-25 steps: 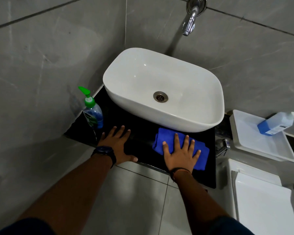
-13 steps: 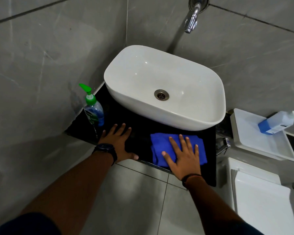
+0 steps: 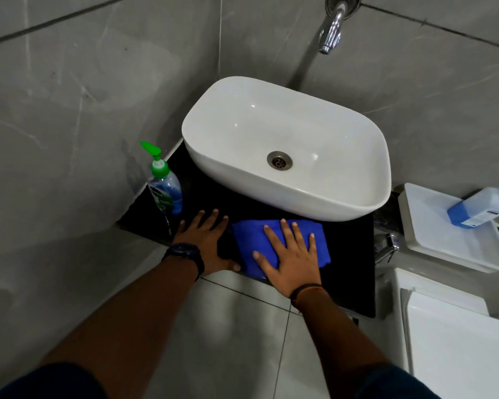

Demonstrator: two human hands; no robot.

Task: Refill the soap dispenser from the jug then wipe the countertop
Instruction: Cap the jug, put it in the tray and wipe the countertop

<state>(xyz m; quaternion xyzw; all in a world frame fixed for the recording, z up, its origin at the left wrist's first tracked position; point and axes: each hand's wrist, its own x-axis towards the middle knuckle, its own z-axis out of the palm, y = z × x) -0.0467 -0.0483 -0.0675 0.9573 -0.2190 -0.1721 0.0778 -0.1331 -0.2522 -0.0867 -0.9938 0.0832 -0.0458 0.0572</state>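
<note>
The blue cloth (image 3: pixel 280 243) lies flat on the black surface (image 3: pixel 349 254), close to its front edge, just in front of the white basin (image 3: pixel 285 145). The right hand (image 3: pixel 293 254) presses down on it, palm flat, fingers spread apart, gripping nothing. The left hand (image 3: pixel 205 240) rests just beside the cloth on the bare surface, also flat with fingers splayed, a dark watch (image 3: pixel 183 253) on its wrist. The soap dispenser (image 3: pixel 164 185) with its green pump stands upright at the surface's left edge, near the left hand's fingertips. The jug (image 3: pixel 481 208) of blue liquid lies tilted on a white tray (image 3: pixel 444 240), well apart beyond the right edge.
</note>
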